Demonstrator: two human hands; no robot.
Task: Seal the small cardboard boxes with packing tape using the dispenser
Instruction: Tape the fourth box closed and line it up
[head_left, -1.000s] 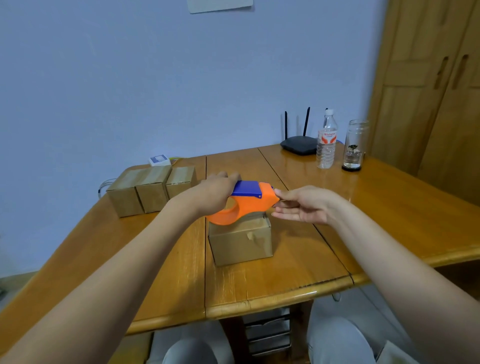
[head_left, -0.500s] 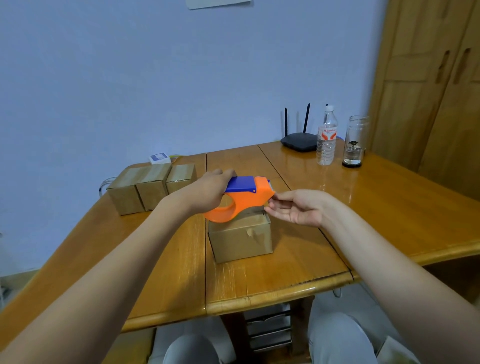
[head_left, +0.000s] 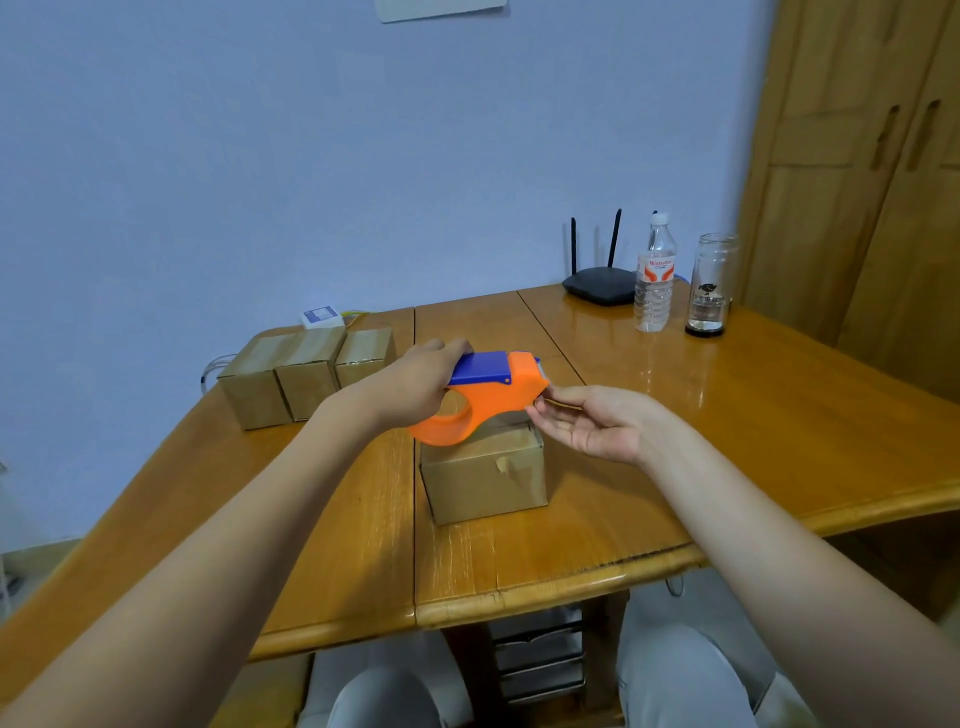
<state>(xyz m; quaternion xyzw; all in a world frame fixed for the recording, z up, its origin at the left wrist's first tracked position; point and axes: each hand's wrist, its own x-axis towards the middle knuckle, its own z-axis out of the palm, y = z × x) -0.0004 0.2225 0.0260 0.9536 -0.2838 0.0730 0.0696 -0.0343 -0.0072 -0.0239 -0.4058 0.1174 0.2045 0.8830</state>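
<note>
- While one glossy wooden table (head_left: 727, 415) carries everything, four small brown cardboard boxes are counted.
- Three boxes (head_left: 306, 376) stand abreast at the far left, apparently set aside.
- One box (head_left: 483, 475) sits near the front edge, under the orange-and-blue tape dispenser (head_left: 493, 397).
- Left hand (head_left: 415, 382) grips its handle.
- Right hand (head_left: 592, 426) pinches at its nose, seemingly drawing tape.

Tape dispenser (head_left: 488, 397) — gripped by left hand (head_left: 415, 384) over cardboard box (head_left: 483, 475); right hand (head_left: 592, 423) pinching its front end — tabletop (head_left: 779, 415) centre.
</note>
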